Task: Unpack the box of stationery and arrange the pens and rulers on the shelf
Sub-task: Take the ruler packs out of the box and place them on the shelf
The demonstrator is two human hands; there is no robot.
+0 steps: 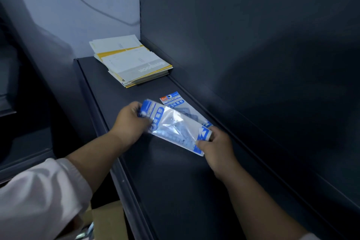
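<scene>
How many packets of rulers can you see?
2. The held packet is gripped at its ends by the left hand and right hand; the other packet lies flat on the shelf just behind it, partly covered. More could be hidden underneath.

Clear plastic ruler packets (175, 128) printed blue and white; dark grey metal shelf (175, 181); white-and-yellow paper booklets (130, 60); brown cardboard box (109, 222).

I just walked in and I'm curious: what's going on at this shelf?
A person holds a clear packet of blue rulers over the dark shelf, the left hand gripping one end and the right hand pinching the other. A second packet of the same kind lies flat on the shelf behind it. A stack of paper booklets sits at the far end.
</scene>
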